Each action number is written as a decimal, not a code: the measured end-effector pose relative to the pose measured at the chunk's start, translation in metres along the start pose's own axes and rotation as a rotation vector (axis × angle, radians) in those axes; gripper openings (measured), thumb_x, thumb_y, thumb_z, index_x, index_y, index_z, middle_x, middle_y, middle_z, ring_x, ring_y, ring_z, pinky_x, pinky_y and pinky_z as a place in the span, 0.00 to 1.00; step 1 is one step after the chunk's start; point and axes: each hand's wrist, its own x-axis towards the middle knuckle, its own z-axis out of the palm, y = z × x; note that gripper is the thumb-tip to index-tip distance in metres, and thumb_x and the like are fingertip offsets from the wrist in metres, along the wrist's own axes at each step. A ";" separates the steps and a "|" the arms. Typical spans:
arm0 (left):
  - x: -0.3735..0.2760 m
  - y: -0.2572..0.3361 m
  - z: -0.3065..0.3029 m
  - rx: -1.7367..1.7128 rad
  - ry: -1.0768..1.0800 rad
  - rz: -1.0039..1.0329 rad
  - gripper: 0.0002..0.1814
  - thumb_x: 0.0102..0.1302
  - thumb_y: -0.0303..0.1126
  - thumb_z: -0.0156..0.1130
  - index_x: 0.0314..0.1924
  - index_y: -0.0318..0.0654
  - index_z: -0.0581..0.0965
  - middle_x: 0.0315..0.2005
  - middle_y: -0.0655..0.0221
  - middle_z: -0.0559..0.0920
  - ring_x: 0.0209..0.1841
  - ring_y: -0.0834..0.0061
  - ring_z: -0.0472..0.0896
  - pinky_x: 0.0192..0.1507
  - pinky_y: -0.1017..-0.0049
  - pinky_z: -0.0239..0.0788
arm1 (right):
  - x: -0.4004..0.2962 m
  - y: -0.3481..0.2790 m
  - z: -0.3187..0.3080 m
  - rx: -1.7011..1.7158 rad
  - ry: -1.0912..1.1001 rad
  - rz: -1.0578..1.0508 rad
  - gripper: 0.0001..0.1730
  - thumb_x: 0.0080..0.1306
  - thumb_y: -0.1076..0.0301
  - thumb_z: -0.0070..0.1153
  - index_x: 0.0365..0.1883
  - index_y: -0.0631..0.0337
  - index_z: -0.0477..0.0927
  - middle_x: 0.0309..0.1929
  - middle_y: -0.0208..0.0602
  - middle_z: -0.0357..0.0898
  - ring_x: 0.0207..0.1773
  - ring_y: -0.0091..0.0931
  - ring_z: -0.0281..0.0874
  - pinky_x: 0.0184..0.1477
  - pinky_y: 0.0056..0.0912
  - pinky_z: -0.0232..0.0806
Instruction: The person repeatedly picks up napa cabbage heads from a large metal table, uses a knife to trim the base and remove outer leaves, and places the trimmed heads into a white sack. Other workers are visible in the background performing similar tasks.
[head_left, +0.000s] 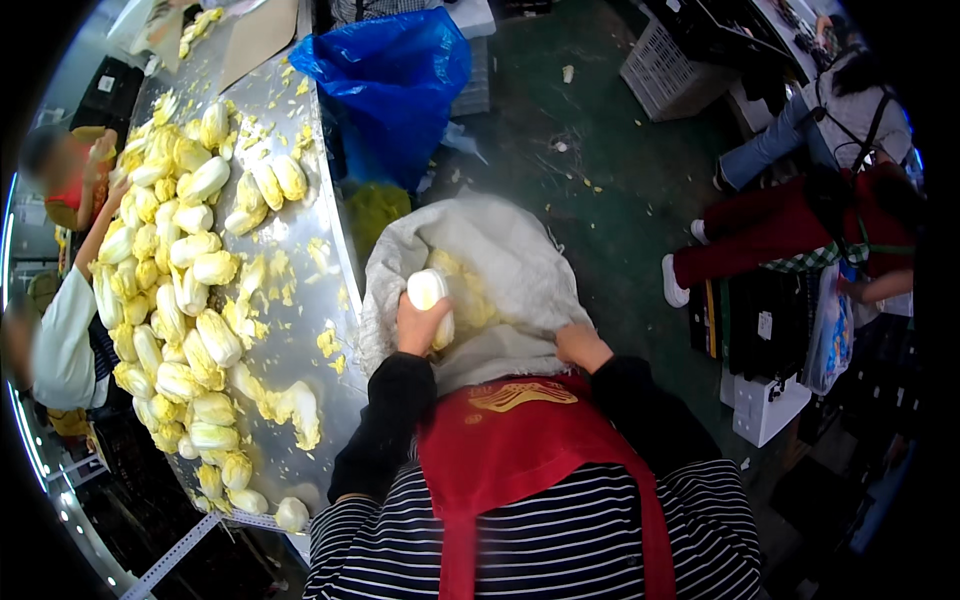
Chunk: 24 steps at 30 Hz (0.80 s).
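My left hand (421, 328) grips a small napa cabbage (428, 291) by its side, pale base end up. It is over the mouth of a white woven sack (495, 225), which stands right in front of me. My right hand (582, 346) holds the sack's near right rim. Inside the sack lie yellow cabbage leaves or heads (471, 289), blurred and partly in shade. To my left, a large pile of trimmed napa cabbages (176, 300) covers much of a metal table (337, 420).
Loose leaves (300, 405) litter the table. A blue plastic bag (397, 75) stands beyond the sack, beside the table edge. People (67, 337) are across the table, and others (787, 217) stand at right near stacked crates (757, 322). A grey plastic crate (667, 71) sits farther off.
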 end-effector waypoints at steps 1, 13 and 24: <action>0.001 -0.008 -0.001 -0.044 0.076 0.048 0.24 0.44 0.36 0.71 0.40 0.30 0.74 0.32 0.62 0.81 0.34 0.71 0.80 0.38 0.72 0.71 | -0.005 -0.001 0.004 -0.035 -0.076 0.009 0.13 0.55 0.69 0.52 0.37 0.63 0.82 0.40 0.47 0.80 0.45 0.41 0.79 0.47 0.45 0.70; -0.013 -0.022 -0.022 -0.112 0.139 0.066 0.28 0.49 0.33 0.70 0.49 0.32 0.70 0.40 0.64 0.78 0.40 0.74 0.77 0.44 0.73 0.69 | 0.059 -0.084 -0.004 0.137 0.319 -0.372 0.09 0.57 0.69 0.49 0.26 0.64 0.80 0.27 0.50 0.80 0.32 0.43 0.80 0.34 0.44 0.71; -0.020 -0.014 -0.028 -0.097 0.110 0.036 0.31 0.47 0.33 0.71 0.50 0.33 0.69 0.40 0.62 0.78 0.41 0.72 0.77 0.45 0.71 0.69 | 0.141 -0.085 0.018 0.203 0.678 -0.115 0.08 0.57 0.71 0.49 0.30 0.62 0.79 0.29 0.45 0.80 0.32 0.38 0.80 0.35 0.38 0.71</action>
